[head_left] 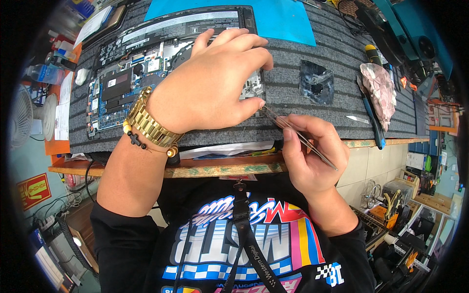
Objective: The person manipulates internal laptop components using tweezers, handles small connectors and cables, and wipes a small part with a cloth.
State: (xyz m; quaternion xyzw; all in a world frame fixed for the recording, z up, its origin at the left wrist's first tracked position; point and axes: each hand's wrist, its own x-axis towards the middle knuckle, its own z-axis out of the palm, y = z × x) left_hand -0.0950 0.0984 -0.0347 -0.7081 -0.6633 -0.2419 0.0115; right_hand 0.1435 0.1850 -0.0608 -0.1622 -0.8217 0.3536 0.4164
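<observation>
Left hand spreads palm down over the opened laptop, its fingers apart and the thumb pointing right, with a gold watch and a beaded bracelet at the wrist. Underneath, the laptop lies with its insides bared on the worktop, toward the left; a black battery with a pale label runs along its far side, and a blue circuit board shows on the near left. Much of the laptop's right part is hidden by that hand. From the lower right, the right hand pinches a pair of thin metal tweezers between thumb and fingers, their tips close to the left thumb; whether they touch it, or grip anything, I cannot tell. Grey striped cloth covers the worktop. Right of the laptop lies a dark, shiny pouch; farther right are a small blade, a black tool with a blue end, a crumpled pink wrapper and a yellow-and-black handle. Beyond the battery, a bright blue mat lies flat. Off to the left stands a white fan.
</observation>
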